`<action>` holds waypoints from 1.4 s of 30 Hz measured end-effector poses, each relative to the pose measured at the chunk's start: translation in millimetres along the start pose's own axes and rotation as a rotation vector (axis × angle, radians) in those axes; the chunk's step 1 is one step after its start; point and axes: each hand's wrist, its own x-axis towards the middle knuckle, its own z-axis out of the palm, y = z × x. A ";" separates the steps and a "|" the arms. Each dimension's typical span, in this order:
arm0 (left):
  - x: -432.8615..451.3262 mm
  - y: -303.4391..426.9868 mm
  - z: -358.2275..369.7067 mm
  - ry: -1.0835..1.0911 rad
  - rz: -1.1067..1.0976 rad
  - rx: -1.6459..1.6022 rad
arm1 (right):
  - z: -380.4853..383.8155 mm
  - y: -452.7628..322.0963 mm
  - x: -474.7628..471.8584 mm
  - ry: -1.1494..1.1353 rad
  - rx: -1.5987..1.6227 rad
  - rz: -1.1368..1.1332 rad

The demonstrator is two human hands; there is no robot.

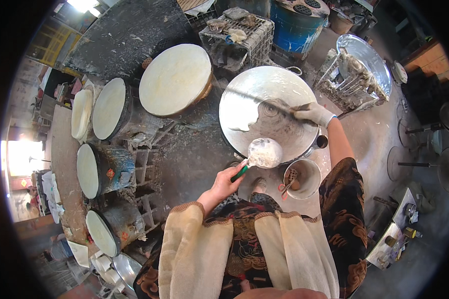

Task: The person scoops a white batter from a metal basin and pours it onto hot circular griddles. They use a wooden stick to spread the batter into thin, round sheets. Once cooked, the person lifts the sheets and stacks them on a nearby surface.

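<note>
My left hand (224, 184), bare, grips the green handle of a ladle (265, 153). The ladle's round bowl, smeared with whitish batter, is over the near rim of a large round griddle (243, 82). A bright white layer with a ragged edge covers the griddle's left and far parts; its near middle looks greyish brown. In a white knit glove, my right hand (314, 114) closes on a thin dark tool (300, 107) above the griddle's right side. Motion blur hides the tool's exact shape. Below the griddle's right edge stands a white bucket (303, 179) containing a red-handled utensil (284, 190).
Several drum stoves to the left carry pale round sheets, including a large sheet (176, 79) and a smaller sheet (109, 109). A crusted crate (260, 31) and a blue drum (297, 31) stand beyond the griddle. A shiny metal basin (374, 59) leans at the right.
</note>
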 end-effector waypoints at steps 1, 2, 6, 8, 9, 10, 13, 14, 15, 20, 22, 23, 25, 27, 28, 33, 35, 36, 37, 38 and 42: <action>1.9 6.0 -3.3 0.026 -0.008 -0.031 | 0.9 4.8 -0.1 -0.057 -0.018 0.029; 3.2 12.6 -9.6 0.053 -0.015 -0.061 | 1.5 9.4 -0.3 -0.113 -0.036 0.055; 10.2 46.0 -54.9 0.248 -0.334 -0.505 | -24.8 31.0 -23.5 -0.297 0.060 0.061; 11.2 60.0 -78.5 0.382 -0.397 -0.779 | -39.0 20.9 -20.8 -0.211 0.014 0.001; 12.0 64.9 -87.9 0.454 -0.338 -0.824 | -41.5 19.5 -13.3 -0.156 0.023 -0.031; 10.8 67.1 -95.5 0.558 -0.376 -0.849 | -42.3 12.3 -7.8 -0.100 0.030 -0.064; 1.3 73.1 -112.0 0.746 -0.334 -0.903 | -25.3 -15.4 24.2 -0.132 -0.076 -0.028; -2.9 75.2 -115.7 0.798 -0.330 -0.926 | -24.1 -12.6 33.3 -0.175 -0.154 -0.023; -12.0 73.2 -119.1 0.868 -0.332 -0.947 | -20.5 -13.3 37.0 -0.247 -0.175 0.012; -41.4 56.3 -142.3 0.909 -0.337 -1.021 | -45.4 7.6 -12.6 -0.368 -0.262 0.111; -48.8 39.7 -154.4 0.857 -0.279 -1.197 | -58.4 3.0 -57.7 -0.303 -0.356 0.162; -52.1 36.4 -159.5 0.848 -0.262 -1.278 | -62.1 27.1 -69.7 -0.255 -0.306 0.177; -58.7 25.5 -172.3 0.827 -0.234 -1.395 | -61.5 79.7 -101.1 -0.080 -0.384 0.134; -61.1 9.8 -185.8 0.807 -0.225 -1.526 | -32.0 101.4 -144.9 0.146 -0.576 0.203; -64.9 1.5 -192.4 0.796 -0.222 -1.569 | -9.0 104.2 -163.4 0.239 -0.635 0.320; -72.4 -34.1 -211.1 0.747 -0.257 -1.692 | 174.4 42.3 -163.7 0.096 0.359 0.296; -73.1 -44.3 -214.3 0.694 -0.299 -1.748 | 247.9 7.1 -128.8 0.016 0.614 0.177; -69.4 -42.6 -214.1 0.654 -0.322 -1.781 | 276.6 -6.1 -107.5 0.037 0.657 0.125; -64.7 -39.0 -214.0 0.615 -0.341 -1.754 | 297.6 -14.6 -89.5 0.118 0.648 0.096; -61.9 -35.3 -214.3 0.581 -0.357 -1.724 | 311.2 -19.0 -76.5 0.287 0.490 0.115; -80.4 -29.8 -231.8 0.529 -0.363 -1.604 | 322.0 -11.8 -86.4 0.674 -0.023 0.305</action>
